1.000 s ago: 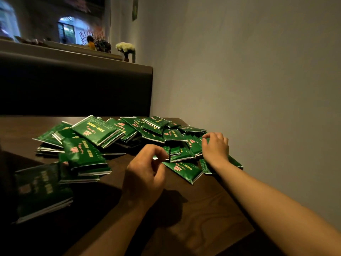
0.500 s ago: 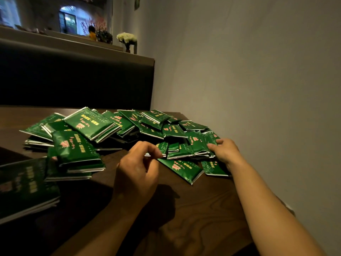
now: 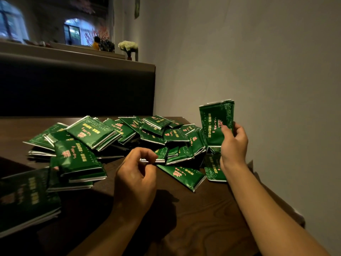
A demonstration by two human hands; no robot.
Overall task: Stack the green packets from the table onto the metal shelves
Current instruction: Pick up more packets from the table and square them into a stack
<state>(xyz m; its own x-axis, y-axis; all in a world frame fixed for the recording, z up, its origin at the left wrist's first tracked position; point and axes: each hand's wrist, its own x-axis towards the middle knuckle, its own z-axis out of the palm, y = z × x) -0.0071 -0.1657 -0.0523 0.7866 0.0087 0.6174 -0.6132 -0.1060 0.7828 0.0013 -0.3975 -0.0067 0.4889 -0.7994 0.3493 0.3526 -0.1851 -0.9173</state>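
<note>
Several green packets [image 3: 92,133] with pink print lie in a loose heap across the dark wooden table [image 3: 193,228]. My right hand [image 3: 233,145] grips one green packet [image 3: 215,121] and holds it upright above the right end of the heap, near the wall. My left hand [image 3: 136,178] hovers at the front of the heap with curled fingers. Its thumb and forefinger are close to the silver edge of a flat packet [image 3: 160,154]; whether they pinch it is unclear. No metal shelves are in view.
A grey wall [image 3: 258,71] runs along the table's right side. A dark bench back [image 3: 73,89] rises behind the table, with white flowers [image 3: 128,46] on the ledge above it. More packets [image 3: 24,196] lie stacked at the near left.
My right hand has lifted one packet off the right end of the heap and turned it upright. My left hand has stayed in place, still curled.
</note>
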